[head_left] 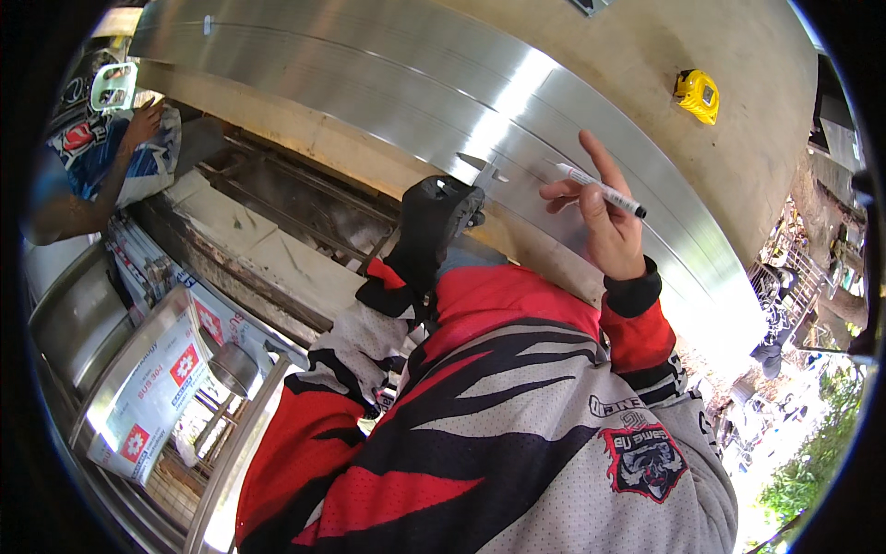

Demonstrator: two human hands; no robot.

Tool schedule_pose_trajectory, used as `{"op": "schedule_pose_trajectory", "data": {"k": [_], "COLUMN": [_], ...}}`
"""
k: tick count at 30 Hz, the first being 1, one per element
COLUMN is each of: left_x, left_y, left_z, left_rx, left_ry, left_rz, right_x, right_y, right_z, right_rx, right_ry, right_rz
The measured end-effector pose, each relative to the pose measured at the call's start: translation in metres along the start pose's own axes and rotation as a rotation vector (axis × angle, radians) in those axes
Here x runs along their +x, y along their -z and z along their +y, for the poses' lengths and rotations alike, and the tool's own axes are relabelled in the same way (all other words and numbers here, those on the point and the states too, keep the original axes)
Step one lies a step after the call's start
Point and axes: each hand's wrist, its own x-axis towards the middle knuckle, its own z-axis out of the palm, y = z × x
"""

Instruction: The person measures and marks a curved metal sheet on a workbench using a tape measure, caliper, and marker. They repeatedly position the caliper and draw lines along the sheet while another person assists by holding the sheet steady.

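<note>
From my remote seat, the head camera looks down past a red, black and grey jersey [517,397] to a long, shiny metal sheet [397,92] that lies across a beige table [637,46]. I see the left hand [441,214], in a black glove, curled narrow around a silver metal caliper [484,170], whose pointed jaws stick out over the sheet's near edge. The right hand [609,222] is bare and raised above the sheet; its thumb and fingers pinch a white marker [622,199], while the index finger points upward. The marker slants, narrow end to the upper left, black end to the lower right. Beyond the sheet, toward the upper right, a yellow tape measure [697,96] rests on the table. At the far left I notice another person's arm [103,189]. Below that, at lower left, stand metal panels [152,392] with printed film. Green foliage [812,452] shows at the lower right.
</note>
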Motion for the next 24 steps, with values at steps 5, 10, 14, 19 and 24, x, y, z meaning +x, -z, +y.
{"op": "schedule_pose_trajectory", "data": {"k": [5, 10, 14, 19, 24], "left_x": [-0.001, -0.002, -0.001, 0.001, 0.002], "left_y": [-0.007, -0.007, -0.003, 0.000, -0.001], "left_z": [0.007, 0.008, 0.005, 0.001, 0.000], "left_rx": [-0.012, -0.052, -0.007, -0.043, -0.056], "left_ry": [0.008, -0.007, -0.008, -0.015, -0.008], "left_rz": [0.063, 0.063, 0.022, -0.006, -0.002], "right_x": [0.014, 0.032, 0.040, 0.043, 0.046], "right_y": [-0.003, -0.016, -0.021, -0.022, -0.023], "right_z": [0.007, 0.015, 0.017, 0.016, 0.014], "right_rx": [-0.106, -0.425, -0.451, -0.482, -0.490], "right_ry": [-0.087, 0.030, 0.037, 0.015, 0.056], "right_rz": [0.054, 0.046, 0.010, -0.022, -0.046]}}
